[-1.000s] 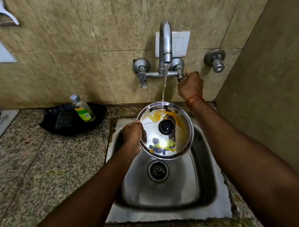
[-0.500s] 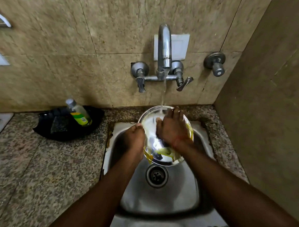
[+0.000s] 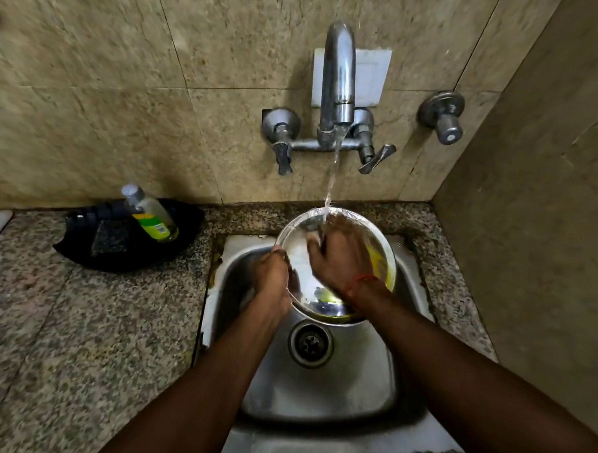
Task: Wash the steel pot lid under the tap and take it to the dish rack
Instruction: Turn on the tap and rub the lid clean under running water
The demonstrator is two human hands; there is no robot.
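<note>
The round steel pot lid [image 3: 300, 253] is held over the steel sink [image 3: 332, 389], tilted, with yellow residue along its right side. Water runs from the tap [image 3: 337, 84] onto the lid's far edge. My left hand [image 3: 272, 275] grips the lid's left rim. My right hand [image 3: 340, 258] lies flat on the lid's face with fingers spread, covering the middle and the knob. A red thread circles my right wrist.
A black tray [image 3: 96, 249] on the granite counter at the left holds a dish-soap bottle [image 3: 149, 212]. Two tap handles [image 3: 282, 148] and a separate wall valve [image 3: 443, 117] sit on the tiled wall. A side wall closes in on the right. The drain [image 3: 309, 344] lies below the lid.
My right hand left the tap handle and came down onto the lid's face, where it now rubs nearer the water stream. The lid tilted toward the tap.
</note>
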